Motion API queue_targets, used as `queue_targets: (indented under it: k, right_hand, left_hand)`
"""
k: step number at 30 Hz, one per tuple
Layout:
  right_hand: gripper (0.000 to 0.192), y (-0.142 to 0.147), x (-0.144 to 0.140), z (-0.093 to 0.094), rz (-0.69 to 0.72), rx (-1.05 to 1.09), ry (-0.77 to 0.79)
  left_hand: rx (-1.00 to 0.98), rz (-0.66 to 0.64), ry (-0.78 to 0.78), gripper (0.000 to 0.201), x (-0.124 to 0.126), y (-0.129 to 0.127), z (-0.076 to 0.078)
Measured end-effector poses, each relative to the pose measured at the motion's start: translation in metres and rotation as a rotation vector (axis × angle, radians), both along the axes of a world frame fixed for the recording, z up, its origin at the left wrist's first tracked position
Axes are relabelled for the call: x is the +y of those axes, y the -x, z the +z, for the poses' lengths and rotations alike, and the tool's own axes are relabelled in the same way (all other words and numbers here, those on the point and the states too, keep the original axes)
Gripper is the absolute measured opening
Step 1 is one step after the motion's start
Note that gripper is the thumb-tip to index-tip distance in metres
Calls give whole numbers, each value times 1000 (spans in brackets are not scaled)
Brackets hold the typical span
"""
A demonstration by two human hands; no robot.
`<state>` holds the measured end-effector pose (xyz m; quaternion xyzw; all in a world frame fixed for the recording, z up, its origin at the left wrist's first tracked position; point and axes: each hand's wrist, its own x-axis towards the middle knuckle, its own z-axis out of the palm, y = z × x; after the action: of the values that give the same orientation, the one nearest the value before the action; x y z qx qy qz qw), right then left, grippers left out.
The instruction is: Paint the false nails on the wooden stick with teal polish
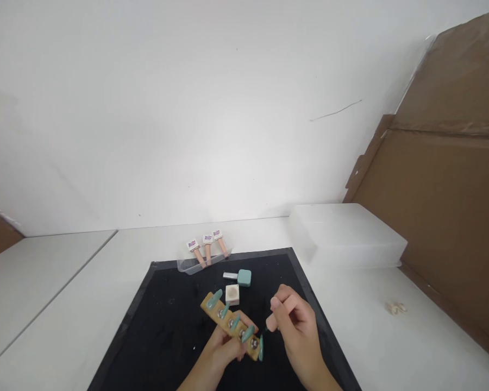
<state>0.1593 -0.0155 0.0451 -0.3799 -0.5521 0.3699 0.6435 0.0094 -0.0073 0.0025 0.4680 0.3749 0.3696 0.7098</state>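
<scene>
Wooden nail holder pinched in left hand, right hand fingers pinching pink brush handle just beside holder's near end

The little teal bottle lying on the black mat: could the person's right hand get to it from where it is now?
Probably yes. The teal bottle lies just beyond the right hand with bare black mat between them, though that hand already holds a pink brush cap.

We see a black rectangular mat on the white tabletop. A translucent white plastic box sits at its far right corner, brown cardboard sheets lean behind, and a small pale object lies near the box.
</scene>
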Motion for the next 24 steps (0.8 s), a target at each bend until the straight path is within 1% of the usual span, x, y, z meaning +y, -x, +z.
queue_targets:
  k: [5,10,19,24]
  right_hand:
    - [35,-1,0,-1,12,-1,0]
    - [36,0,0,-1,17,8,2]
    - [36,0,0,0,-15,-13,7]
    - [37,0,0,-1,-3,-11,13]
  left_hand:
    - [-5,-3,-13,20,-1,0,0]
    - [-15,0,0,17,-1,-1,-1]
    - [-29,-11,1,18,1,-1,-6]
    - [-36,-21,-15,20,2,-1,-7]
